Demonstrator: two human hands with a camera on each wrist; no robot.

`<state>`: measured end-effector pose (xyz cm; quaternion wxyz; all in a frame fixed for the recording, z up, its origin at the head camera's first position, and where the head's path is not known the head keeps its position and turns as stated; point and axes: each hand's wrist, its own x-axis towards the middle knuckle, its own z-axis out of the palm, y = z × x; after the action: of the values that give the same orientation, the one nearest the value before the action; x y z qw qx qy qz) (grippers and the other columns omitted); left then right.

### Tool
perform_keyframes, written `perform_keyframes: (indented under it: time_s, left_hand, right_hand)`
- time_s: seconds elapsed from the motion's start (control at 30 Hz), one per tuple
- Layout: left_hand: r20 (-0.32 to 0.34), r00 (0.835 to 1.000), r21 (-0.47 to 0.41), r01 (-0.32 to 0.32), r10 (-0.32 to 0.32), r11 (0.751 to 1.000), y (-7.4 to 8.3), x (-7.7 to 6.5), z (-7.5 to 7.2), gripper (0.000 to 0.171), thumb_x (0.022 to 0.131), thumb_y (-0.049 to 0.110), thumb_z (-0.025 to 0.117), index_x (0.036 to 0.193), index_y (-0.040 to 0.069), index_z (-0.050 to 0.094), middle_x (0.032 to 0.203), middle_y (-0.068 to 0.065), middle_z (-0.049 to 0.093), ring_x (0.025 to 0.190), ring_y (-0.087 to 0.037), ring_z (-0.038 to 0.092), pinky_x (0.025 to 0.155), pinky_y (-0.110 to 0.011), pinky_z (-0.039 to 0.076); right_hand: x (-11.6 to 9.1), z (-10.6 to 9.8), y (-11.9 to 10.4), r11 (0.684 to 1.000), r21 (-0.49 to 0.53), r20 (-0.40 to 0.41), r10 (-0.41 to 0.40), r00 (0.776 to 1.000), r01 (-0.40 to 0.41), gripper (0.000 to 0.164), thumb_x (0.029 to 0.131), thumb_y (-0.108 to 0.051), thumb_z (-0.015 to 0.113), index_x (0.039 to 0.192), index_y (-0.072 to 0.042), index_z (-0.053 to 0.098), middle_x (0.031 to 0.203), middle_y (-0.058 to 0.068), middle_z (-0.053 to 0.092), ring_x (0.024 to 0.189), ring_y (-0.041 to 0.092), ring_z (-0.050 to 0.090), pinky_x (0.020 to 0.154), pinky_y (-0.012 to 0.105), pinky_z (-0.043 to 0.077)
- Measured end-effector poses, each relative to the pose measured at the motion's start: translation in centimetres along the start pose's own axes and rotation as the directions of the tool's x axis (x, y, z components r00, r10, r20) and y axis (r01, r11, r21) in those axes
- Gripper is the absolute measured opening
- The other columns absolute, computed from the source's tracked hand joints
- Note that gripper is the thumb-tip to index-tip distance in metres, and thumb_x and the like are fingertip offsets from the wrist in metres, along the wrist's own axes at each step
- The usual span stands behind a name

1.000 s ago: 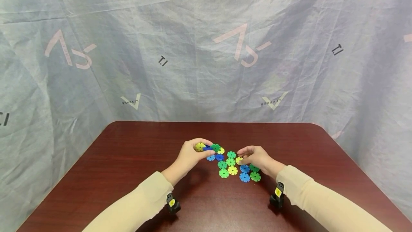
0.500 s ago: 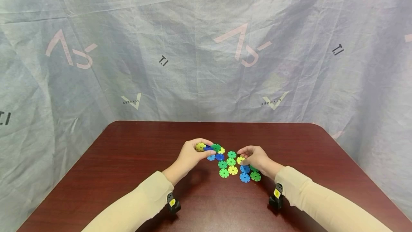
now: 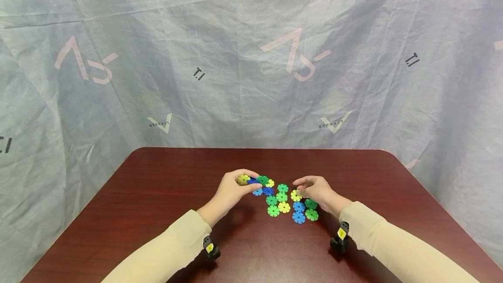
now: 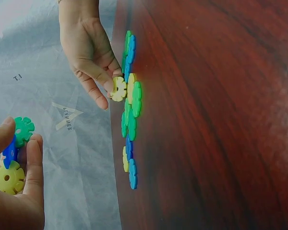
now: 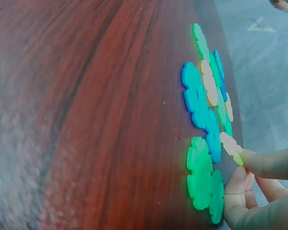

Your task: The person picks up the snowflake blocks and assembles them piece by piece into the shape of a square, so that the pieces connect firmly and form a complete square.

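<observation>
In the head view my left hand (image 3: 231, 190) holds a small chain of notched plastic discs above the table. The left wrist view shows it as a yellow disc (image 4: 7, 178), a blue disc (image 4: 10, 154) set edge-on, and a green disc (image 4: 24, 131), joined together. My right hand (image 3: 319, 192) pinches a single yellow notched disc (image 3: 296, 195) between thumb and finger, its edge lifted off the table in the right wrist view. Beside it lie blue discs (image 3: 298, 217) and green discs (image 3: 311, 215). Part of the left-hand chain is covered by the thumb and fingers.
Several more green discs (image 3: 281, 197), a yellow disc (image 3: 284, 207) and a dark blue disc (image 3: 268, 191) lie flat between the hands. The dark red wooden table (image 3: 251, 252) has a grey printed cloth (image 3: 243, 77) hanging behind it.
My right hand has shifted slightly right and drawn the yellow disc a little away from the green ones. The left hand and its chain stay nearly still.
</observation>
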<state>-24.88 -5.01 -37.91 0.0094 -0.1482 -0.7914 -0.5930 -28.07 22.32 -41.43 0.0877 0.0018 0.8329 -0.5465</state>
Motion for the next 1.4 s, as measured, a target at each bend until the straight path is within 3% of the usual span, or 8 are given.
perform_keyframes:
  time_s: [0.2,0.37,0.53,0.67,0.9,1.13,1.4]
  left_hand:
    - [0.004,1.000,-0.014,0.015,-0.015,1.000,-0.1,0.0,0.2,0.021,0.082,0.025,0.079,0.101,0.018,0.074,0.109,-0.001,0.068,0.103,-0.023,0.057,0.074,-0.028,0.052]
    - [0.002,1.000,-0.008,0.011,-0.011,1.000,0.0,0.1,0.3,0.022,0.081,0.026,0.079,0.101,0.018,0.074,0.107,0.000,0.068,0.096,-0.015,0.057,0.073,-0.028,0.052]
    - [0.004,1.000,-0.009,-0.002,0.002,1.000,-0.1,0.0,0.4,0.023,0.082,0.025,0.079,0.102,0.015,0.074,0.110,-0.002,0.068,0.104,-0.023,0.057,0.073,-0.027,0.052]
    - [0.010,1.000,-0.025,0.003,-0.003,1.000,-0.2,0.0,0.5,0.022,0.082,0.023,0.078,0.102,0.015,0.073,0.113,-0.002,0.067,0.110,-0.032,0.056,0.073,-0.027,0.052]
    - [0.017,1.000,-0.022,0.009,-0.009,1.000,0.0,0.0,0.6,0.022,0.082,0.025,0.079,0.102,0.017,0.074,0.111,0.000,0.068,0.096,-0.017,0.058,0.073,-0.031,0.053]
    - [0.009,1.000,-0.020,0.017,-0.017,1.000,-0.2,0.0,0.6,0.022,0.081,0.026,0.079,0.101,0.018,0.074,0.108,0.000,0.068,0.089,-0.013,0.058,0.076,-0.038,0.055]
    - [0.006,1.000,-0.015,0.012,-0.012,1.000,-0.3,0.1,0.5,0.024,0.080,0.026,0.080,0.101,0.016,0.074,0.106,-0.001,0.069,0.085,-0.011,0.059,0.070,-0.027,0.052]
  right_hand:
    - [0.0,-0.4,-0.3,0.994,0.106,0.032,0.007,0.999,-0.011,0.031,0.093,-0.003,0.061,0.123,0.007,0.061,0.121,0.023,0.062,0.091,0.014,0.065,0.089,0.038,0.054]
    - [-0.3,-0.8,-1.1,0.976,0.214,0.087,0.016,0.996,-0.034,0.038,0.094,-0.006,0.061,0.129,0.007,0.057,0.135,0.021,0.055,0.093,0.010,0.065,0.096,0.039,0.051]
    - [-0.9,-1.0,-2.3,0.955,0.289,0.155,0.014,0.988,-0.059,0.041,0.095,-0.008,0.061,0.133,0.005,0.054,0.140,0.017,0.052,0.094,0.010,0.063,0.098,0.038,0.050]
    - [-1.3,-0.8,-3.3,0.950,0.307,0.203,-0.004,0.979,-0.059,0.043,0.094,-0.008,0.061,0.133,0.007,0.053,0.132,0.012,0.056,0.090,0.011,0.063,0.094,0.035,0.052]
    - [-1.8,-0.1,-4.4,0.929,0.353,0.255,0.015,0.967,-0.108,0.042,0.094,-0.001,0.059,0.132,0.013,0.049,0.103,0.005,0.062,0.086,0.015,0.066,0.088,0.032,0.055]
    - [-1.9,0.2,-5.2,0.897,0.406,0.289,0.051,0.956,-0.171,0.044,0.094,-0.002,0.059,0.133,0.015,0.045,0.095,0.006,0.061,0.082,0.015,0.064,0.093,0.036,0.053]
    - [-2.1,0.7,-5.9,0.871,0.448,0.315,0.055,0.947,-0.200,0.048,0.094,-0.003,0.059,0.134,0.017,0.041,0.095,0.007,0.058,0.079,0.014,0.061,0.085,0.032,0.056]
